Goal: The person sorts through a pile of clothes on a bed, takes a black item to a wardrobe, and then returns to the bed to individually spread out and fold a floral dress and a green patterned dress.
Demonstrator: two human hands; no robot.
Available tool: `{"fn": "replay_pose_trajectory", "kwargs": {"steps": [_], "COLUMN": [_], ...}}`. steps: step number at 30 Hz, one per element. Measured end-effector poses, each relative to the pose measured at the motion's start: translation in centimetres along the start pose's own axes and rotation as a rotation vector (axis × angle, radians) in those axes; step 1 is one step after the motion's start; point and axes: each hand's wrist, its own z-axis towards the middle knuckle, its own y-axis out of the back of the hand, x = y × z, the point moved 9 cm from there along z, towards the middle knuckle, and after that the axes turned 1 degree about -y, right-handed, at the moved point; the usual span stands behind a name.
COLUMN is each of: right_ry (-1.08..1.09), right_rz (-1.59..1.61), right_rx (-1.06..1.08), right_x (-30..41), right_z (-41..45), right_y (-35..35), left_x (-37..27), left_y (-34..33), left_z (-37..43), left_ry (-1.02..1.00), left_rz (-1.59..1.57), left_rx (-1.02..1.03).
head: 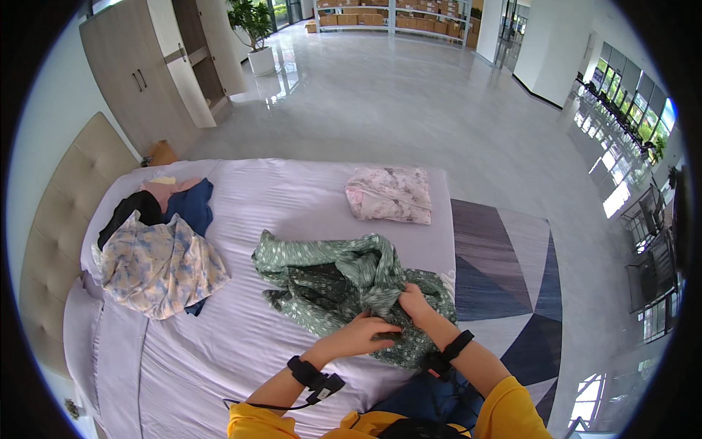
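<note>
A green patterned garment (323,258) lies rumpled on the bed, its dark inner side showing in the middle. My right hand (415,303) pinches a bunched fold of it near its right part; the fingertips are partly hidden by cloth. Over the near edge of the same garment is my left hand (362,333), thumb and fingers apart, with no cloth plainly caught between them. Both wrists wear black straps with small devices.
On the lilac bed sheet (263,203) lie a folded pink floral garment (389,195), a blue-and-cream patterned garment (159,263), and black (129,214) and navy (191,206) clothes. A tufted headboard (60,241) stands left. A geometric rug (504,258) lies right; an open wardrobe (131,71) stands beyond.
</note>
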Motion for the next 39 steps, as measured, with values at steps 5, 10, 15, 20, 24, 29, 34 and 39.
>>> {"fn": "replay_pose_trajectory", "kwargs": {"steps": [5,10,15,20,24,29,34,39], "right_ry": [-0.092,0.121,0.26,0.351,0.226,-0.192,-0.073,0.179], "right_rz": [-0.554,-0.849,-0.864,-0.787,-0.7,0.349,-1.547,-1.303], "right_rx": [-0.163,-0.478,-0.337,-0.57,-0.414,-0.033,0.317,-0.086], "right_x": [-7.5,-3.4,2.2,7.1,6.1,0.1,-5.0,0.0], "right_z": [5.0,4.4,2.7,1.0,2.5,2.6,3.8,2.6], "right_y": [12.1,17.6,15.3,16.6,18.8,10.0,9.7,7.0], "left_x": [12.1,17.9,17.9,16.9,15.2,11.4,19.5,17.9], "left_y": [2.2,0.9,0.6,10.0,24.0,30.8,24.9,8.4], "left_z": [-3.5,-5.0,-3.0,-5.5,-15.4,-23.4,-24.4,-10.9], "left_ry": [0.44,0.487,0.316,0.235,0.483,0.513,1.006,0.792], "left_rz": [0.111,0.552,0.796,0.68,0.737,0.612,1.025,-0.019], "left_rx": [-0.165,-0.106,0.021,-0.319,-0.673,-1.091,-0.305,-0.184]}}
